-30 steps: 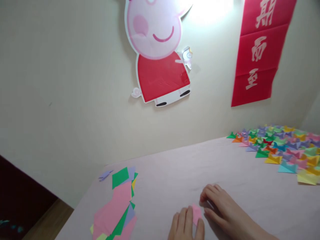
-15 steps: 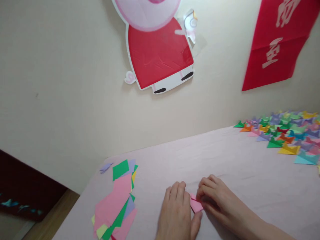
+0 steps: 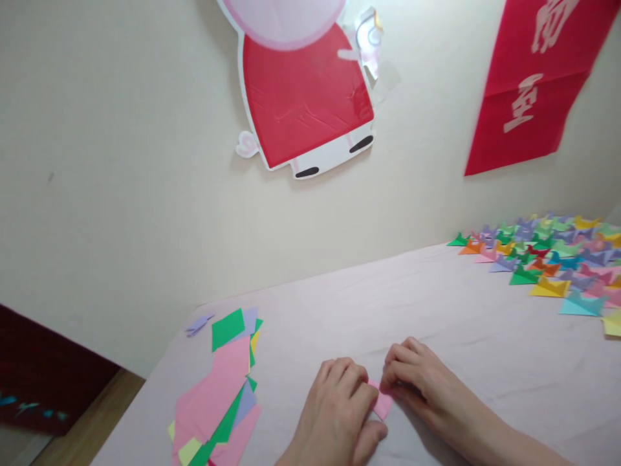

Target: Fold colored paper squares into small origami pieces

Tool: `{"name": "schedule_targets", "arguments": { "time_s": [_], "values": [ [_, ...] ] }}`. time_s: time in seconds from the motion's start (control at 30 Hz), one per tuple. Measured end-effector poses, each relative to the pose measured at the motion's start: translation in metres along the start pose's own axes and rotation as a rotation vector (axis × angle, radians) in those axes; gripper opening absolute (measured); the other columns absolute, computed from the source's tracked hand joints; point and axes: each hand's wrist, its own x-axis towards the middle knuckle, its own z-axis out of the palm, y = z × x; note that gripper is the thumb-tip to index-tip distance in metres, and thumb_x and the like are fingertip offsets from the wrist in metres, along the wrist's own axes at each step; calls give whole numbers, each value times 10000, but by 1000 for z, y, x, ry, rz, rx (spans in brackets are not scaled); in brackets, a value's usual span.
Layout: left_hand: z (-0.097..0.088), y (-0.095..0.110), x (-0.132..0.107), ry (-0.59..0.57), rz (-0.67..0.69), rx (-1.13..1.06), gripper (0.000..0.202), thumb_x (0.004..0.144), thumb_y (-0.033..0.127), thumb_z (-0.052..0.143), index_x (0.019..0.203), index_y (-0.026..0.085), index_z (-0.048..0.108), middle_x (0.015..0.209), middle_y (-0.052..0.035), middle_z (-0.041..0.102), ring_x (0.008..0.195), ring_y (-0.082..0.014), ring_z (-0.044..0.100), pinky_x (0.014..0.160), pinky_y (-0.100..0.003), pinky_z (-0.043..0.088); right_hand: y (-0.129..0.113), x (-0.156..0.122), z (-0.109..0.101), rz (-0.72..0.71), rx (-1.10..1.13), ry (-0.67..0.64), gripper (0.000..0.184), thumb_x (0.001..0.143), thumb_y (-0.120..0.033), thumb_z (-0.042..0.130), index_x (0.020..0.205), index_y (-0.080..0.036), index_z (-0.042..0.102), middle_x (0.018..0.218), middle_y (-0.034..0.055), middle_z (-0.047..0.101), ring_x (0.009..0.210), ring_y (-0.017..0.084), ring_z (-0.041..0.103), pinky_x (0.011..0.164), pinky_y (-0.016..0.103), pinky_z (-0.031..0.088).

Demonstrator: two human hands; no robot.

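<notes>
A small folded piece of pink paper (image 3: 383,404) lies on the pale cloth between my hands, partly covered by fingers. My left hand (image 3: 337,404) is over its left side, fingers curled, with the forefinger on the paper and the thumb by its lower edge. At the upper right edge, my right hand (image 3: 417,378) has its fingers pinched together on the paper. The fingertips of that hand are partly hidden.
Loose sheets of coloured paper (image 3: 208,388) lie in a pile at left, beside a small folded purple piece (image 3: 198,325). Several rows of folded paper figures (image 3: 550,287) stand at right. Behind the pale-clothed table (image 3: 310,317) is a wall with a cartoon cutout (image 3: 305,97) and red banner (image 3: 514,97).
My left hand has shifted slightly and its fingers have bent more, the forefinger now covering part of the pink paper. The right hand stays nearly in place. The view has moved a little.
</notes>
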Motion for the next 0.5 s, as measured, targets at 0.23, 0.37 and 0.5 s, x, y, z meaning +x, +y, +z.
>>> {"name": "schedule_targets", "arguments": {
  "time_s": [0.23,0.37,0.5],
  "values": [
    [6,4,3,105,80,57,60,870,206,615,843,179,568,877,-12,635,858,-187,545,794,-349,415,-12,-8,-8,-51,-115,-87,226,932,-100,508,870,-220,689,887,41,658,890,213,525,762,343,424],
    [8,3,4,198,89,38,134,910,133,507,795,177,559,823,-15,642,800,-174,553,765,-345,410,-15,-9,-5,-130,-279,-28,136,885,-122,592,823,-217,667,850,27,672,819,207,524,733,351,390],
    [8,4,4,225,18,-58,160,893,77,475,805,183,555,848,-21,663,809,-171,574,761,-342,415,-9,-7,6,-180,-398,70,153,869,-121,619,750,-217,624,797,14,675,734,194,508,677,343,353]
  ]
}}
